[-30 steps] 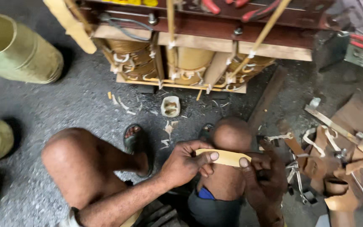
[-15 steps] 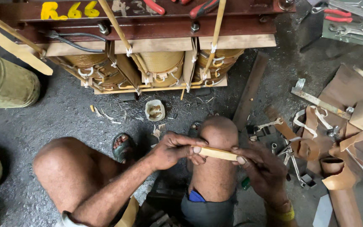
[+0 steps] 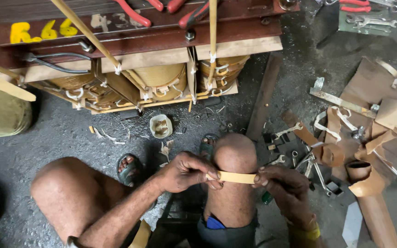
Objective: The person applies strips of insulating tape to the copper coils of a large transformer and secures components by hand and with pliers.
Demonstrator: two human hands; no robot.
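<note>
Yellowish paper strip (image 3: 236,177) is stretched flat across the raised right knee (image 3: 234,158), pinched at its left end by the fingers of the left hand (image 3: 187,172) and at its right end by the fingers of the right hand (image 3: 283,186). Beyond the knee, a small roll of tape (image 3: 161,126) lies on the grey floor (image 3: 47,138), just in front of a transformer core (image 3: 138,82) with yellow-wrapped coils. Far to the right, brown paper scraps (image 3: 368,138) and spanners (image 3: 315,167) are scattered on the floor.
</note>
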